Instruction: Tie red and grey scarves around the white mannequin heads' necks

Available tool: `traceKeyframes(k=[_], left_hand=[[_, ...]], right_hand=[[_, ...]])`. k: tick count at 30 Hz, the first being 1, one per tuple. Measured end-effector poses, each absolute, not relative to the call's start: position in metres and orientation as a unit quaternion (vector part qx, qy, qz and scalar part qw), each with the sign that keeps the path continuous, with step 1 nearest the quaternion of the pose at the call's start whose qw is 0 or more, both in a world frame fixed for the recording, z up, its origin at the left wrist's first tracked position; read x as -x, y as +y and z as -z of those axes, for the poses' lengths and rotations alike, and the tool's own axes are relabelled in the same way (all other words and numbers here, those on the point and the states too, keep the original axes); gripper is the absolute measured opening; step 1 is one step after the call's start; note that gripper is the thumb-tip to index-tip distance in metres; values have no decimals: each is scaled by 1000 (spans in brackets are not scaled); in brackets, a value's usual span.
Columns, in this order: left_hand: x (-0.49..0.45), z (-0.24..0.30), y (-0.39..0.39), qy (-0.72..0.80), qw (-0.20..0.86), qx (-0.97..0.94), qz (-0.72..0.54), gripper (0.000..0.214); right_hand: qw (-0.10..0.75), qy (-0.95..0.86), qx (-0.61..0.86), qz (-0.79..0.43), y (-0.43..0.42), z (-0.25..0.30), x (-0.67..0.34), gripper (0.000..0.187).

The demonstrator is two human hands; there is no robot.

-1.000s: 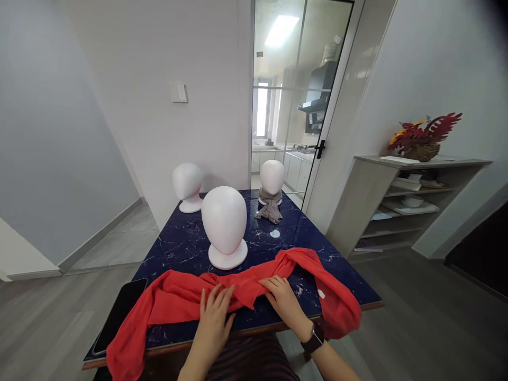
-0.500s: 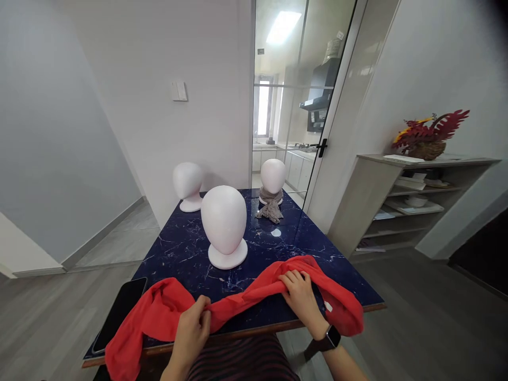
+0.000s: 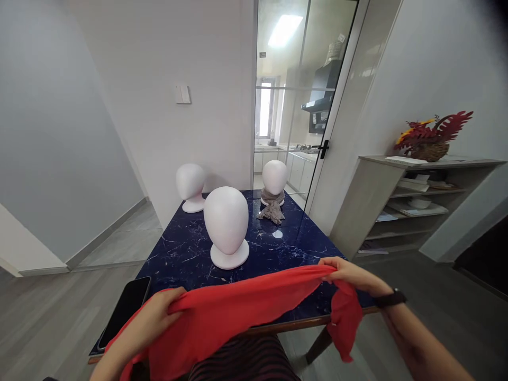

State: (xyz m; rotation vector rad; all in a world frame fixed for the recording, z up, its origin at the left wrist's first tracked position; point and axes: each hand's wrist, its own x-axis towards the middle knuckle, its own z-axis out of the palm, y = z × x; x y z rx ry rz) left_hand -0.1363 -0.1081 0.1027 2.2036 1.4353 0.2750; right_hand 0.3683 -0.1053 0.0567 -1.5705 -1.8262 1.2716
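A red scarf (image 3: 254,296) is stretched between my two hands above the near edge of the table. My left hand (image 3: 159,312) is closed on its left part, with cloth hanging below toward my lap. On the right, my right hand (image 3: 343,272) pinches the scarf, and a loose end dangles past the table edge. Just beyond the cloth stands a bare white foam head (image 3: 226,219) on its round base. A second foam head (image 3: 190,182) is at the back left. At the back right, another foam head (image 3: 274,177) wears a grey-brown scarf (image 3: 272,210) knotted at its neck.
The table (image 3: 174,248) has a dark blue marbled top. A black phone or tablet (image 3: 125,312) lies at its left front corner. Behind are a glass door (image 3: 293,106) and a wall; a shelf unit (image 3: 365,206) with a flower basket (image 3: 431,148) stands at the right.
My hands have moved apart, the left leftward and the right rightward. The scarf, bunched on the table before, is now lifted and pulled into a taut, spread band.
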Motion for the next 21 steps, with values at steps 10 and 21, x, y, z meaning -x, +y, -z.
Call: traceKeyframes(k=[10, 21], left_hand=[[162, -140, -70, 572, -164, -782, -186, 37], [130, -32, -109, 465, 73, -879, -81, 25]], right_hand=[[229, -645, 727, 51, -27, -185, -449, 18], [83, -661, 746, 7, -64, -41, -435, 39]])
